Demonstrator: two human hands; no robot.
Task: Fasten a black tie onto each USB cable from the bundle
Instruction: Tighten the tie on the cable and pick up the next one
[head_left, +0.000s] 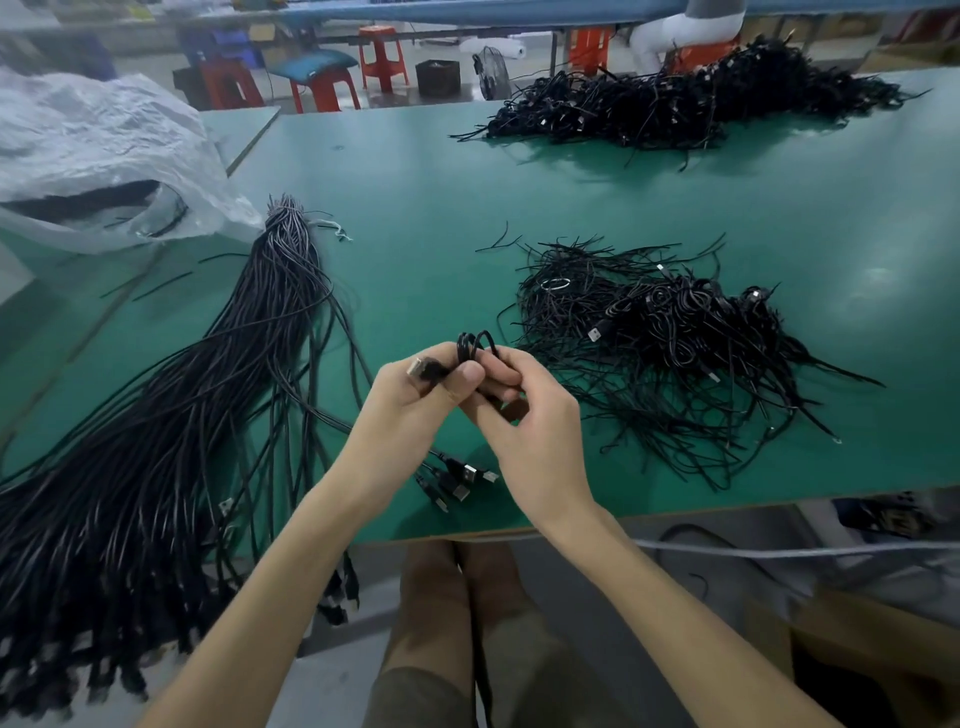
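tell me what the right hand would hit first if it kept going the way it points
The right hand points up and left, so it would meet the left hand first; they touch around the looped USB cable. Past that lies the long cable bundle, though depth is unclear.

A factory workshop: green workbench (571, 197) heaped with cable piles (691, 98), plastic stools (382, 57) behind.

Over a green table (415, 208), the left hand (410, 400) and right hand (519, 400) together grip a looped black cable (475, 345). A long bundle of cables (208, 395) lies to the left, a heap of black ties (649, 343) to the right, and another cable pile (691, 98) farther back.
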